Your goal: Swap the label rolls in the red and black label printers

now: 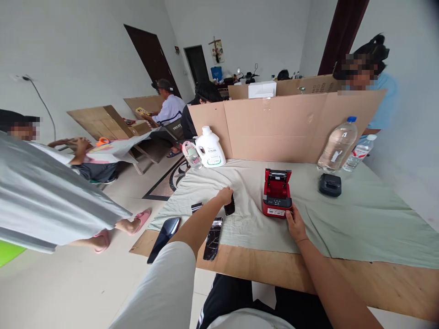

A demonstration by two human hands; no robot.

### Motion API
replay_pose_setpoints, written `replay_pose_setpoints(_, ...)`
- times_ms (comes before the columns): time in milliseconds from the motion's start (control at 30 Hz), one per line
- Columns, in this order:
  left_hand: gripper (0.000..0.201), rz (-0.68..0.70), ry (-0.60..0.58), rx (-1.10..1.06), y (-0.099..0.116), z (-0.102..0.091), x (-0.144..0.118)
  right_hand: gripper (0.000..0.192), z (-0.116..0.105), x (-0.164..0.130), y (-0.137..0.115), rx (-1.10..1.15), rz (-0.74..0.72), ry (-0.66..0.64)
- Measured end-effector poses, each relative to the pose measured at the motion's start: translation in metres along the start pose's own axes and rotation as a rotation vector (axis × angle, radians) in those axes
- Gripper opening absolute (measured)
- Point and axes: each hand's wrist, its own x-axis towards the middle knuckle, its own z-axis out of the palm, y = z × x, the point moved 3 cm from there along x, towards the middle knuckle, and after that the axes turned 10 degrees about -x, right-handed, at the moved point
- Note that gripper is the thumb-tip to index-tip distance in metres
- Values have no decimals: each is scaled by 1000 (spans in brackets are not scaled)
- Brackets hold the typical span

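Note:
A small red printer (276, 194) stands on the pale green cloth (360, 219), its lid up. My right hand (295, 224) rests against its near right corner, fingers touching the casing. My left hand (224, 195) is closed on a small black object (229, 205) to the left of the printer; what the object is I cannot make out. Near my left forearm lie a shiny black wrapper (212, 240) and a smaller one (196, 207).
A dark phone (163, 233) lies at the table's left corner. A white jug (210, 147), a small bottle (191, 154), two clear water bottles (338, 144) and a black device (329, 184) stand before a cardboard screen (284, 125). Other people sit or stand around.

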Motion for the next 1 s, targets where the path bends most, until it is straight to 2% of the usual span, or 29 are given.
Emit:
replay_pose_setpoints(133, 40, -6, 7, -73, -1, -7, -6, 64, 0, -1, -1, 1, 16, 13)
replay_pose_setpoints(233, 38, 43, -11, -352, 12, -12, -12, 64, -10, -5, -16, -43, -30, 173)
replay_pose_setpoints(333, 37, 153, -98, -716, 40, -14, -20, 58, -23, -12, -51, -94, -147, 311)
replay_pose_setpoints(433, 36, 279, -276, -835, 80, -13, -31, 55, -23, -17, -91, -86, -239, 184)
replay_pose_setpoints(533, 34, 467, -414, -793, 125, -15, -37, 65, -7, -18, -111, 39, -199, -12)
replay_pose_setpoints(633, 31, 603, -338, -622, 165, -18, -32, 53, 13, -16, -105, 244, 32, -171)
replay_pose_setpoints(667, 30, 602, -301, -554, 176, -19, -28, 45, 16, -15, -101, 282, 106, -183)
replay_pose_setpoints(733, 29, 560, -278, -443, 194, -18, -21, 36, 11, -10, -95, 262, 181, -81)
replay_pose_setpoints(800, 30, 542, -346, -401, 206, -17, -19, 42, -8, -3, -94, 151, 144, 117)
replay_pose_setpoints(867, 32, 600, -478, -435, 213, -20, -21, 59, -30, 3, -99, 39, 35, 224)
replay_pose_setpoints(933, 38, 676, -590, -506, 216, -26, -24, 61, -41, 9, -103, 8, -39, 133)
replay_pose_setpoints(1000, 42, 687, -581, -526, 213, -30, -18, 42, -39, 10, -102, 83, 18, -45)
